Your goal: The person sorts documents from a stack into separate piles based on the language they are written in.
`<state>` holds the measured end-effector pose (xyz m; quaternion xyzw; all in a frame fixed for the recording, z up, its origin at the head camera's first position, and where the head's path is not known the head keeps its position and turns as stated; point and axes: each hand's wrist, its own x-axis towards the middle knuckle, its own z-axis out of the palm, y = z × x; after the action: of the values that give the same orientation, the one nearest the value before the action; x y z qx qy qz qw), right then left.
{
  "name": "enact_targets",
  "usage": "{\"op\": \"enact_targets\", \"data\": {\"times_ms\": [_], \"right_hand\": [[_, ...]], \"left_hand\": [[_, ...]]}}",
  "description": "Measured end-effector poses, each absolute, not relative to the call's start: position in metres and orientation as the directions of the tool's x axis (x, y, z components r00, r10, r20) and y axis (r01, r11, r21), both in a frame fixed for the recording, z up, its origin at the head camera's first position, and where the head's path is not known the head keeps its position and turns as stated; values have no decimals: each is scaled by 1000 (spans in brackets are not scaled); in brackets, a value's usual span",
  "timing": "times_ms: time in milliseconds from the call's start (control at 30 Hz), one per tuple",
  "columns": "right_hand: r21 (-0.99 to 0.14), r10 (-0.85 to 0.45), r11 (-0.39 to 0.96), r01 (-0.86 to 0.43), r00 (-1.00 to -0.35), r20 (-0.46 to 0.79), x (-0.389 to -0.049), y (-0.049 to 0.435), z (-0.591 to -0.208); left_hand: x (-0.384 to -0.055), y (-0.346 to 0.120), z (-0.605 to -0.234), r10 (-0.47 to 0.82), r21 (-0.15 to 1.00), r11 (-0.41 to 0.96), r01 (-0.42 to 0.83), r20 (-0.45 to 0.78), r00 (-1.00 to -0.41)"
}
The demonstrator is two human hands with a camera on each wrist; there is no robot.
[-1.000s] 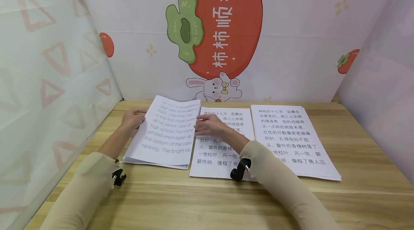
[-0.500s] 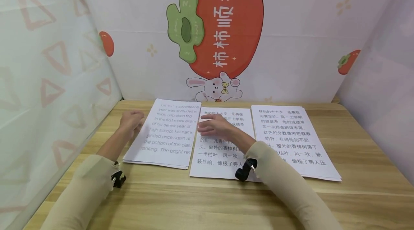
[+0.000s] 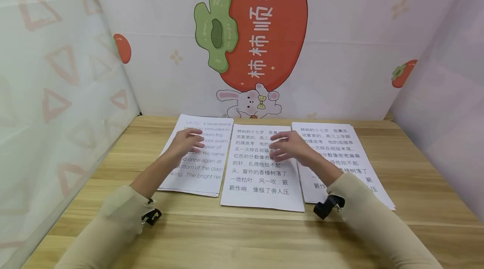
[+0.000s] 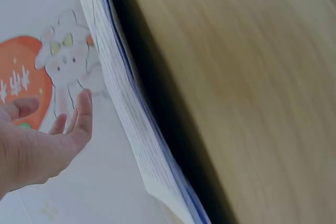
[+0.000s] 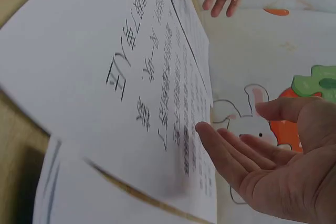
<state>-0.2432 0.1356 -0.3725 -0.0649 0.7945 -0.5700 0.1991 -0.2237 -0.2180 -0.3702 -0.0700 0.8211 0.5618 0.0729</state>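
Note:
Three stacks of printed paper lie side by side on a wooden table. On the left is the stack with English text [image 3: 200,180]; the middle stack [image 3: 257,176] and the right stack [image 3: 345,168] carry Chinese text. My left hand [image 3: 185,143] hovers above the English stack, fingers loosely bent and holding nothing; the left wrist view shows it [image 4: 42,145] apart from the paper. Over the gap between the middle and right stacks is my right hand [image 3: 293,147], its fingers spread and loosely bent, with nothing in them. In the right wrist view this hand [image 5: 283,166] is above the sheets.
The wooden table [image 3: 242,235] extends in front of the stacks. Behind it hangs a white cloth backdrop [image 3: 340,71] with a red persimmon and a rabbit print. Cloth walls [image 3: 45,92] rise on both sides. A dark wrist camera [image 3: 329,206] sits at the right sleeve.
Both hands let go of the English stack's side edges, and its sheets settled flat. The left hand then moved right over that stack; the right hand moved right across the middle stack.

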Motion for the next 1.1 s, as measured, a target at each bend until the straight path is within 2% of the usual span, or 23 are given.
{"op": "enact_targets", "data": {"times_ms": [100, 367, 633, 1100], "right_hand": [[-918, -269, 363, 159, -925, -267, -243, 156, -375], [-894, -163, 385, 227, -937, -308, -238, 187, -376], [-894, -167, 372, 250, -929, -329, -228, 205, -371], [-906, -208, 270, 325, -899, -384, -224, 209, -373]], "left_hand": [[-224, -201, -373, 29, 920, 343, -190, -212, -977], [-226, -172, -376, 92, 931, 255, -261, -292, -952], [-230, -161, -375, 149, 914, 187, -360, -389, -909], [-233, -161, -374, 124, 888, 159, -431, -451, -884]]}}
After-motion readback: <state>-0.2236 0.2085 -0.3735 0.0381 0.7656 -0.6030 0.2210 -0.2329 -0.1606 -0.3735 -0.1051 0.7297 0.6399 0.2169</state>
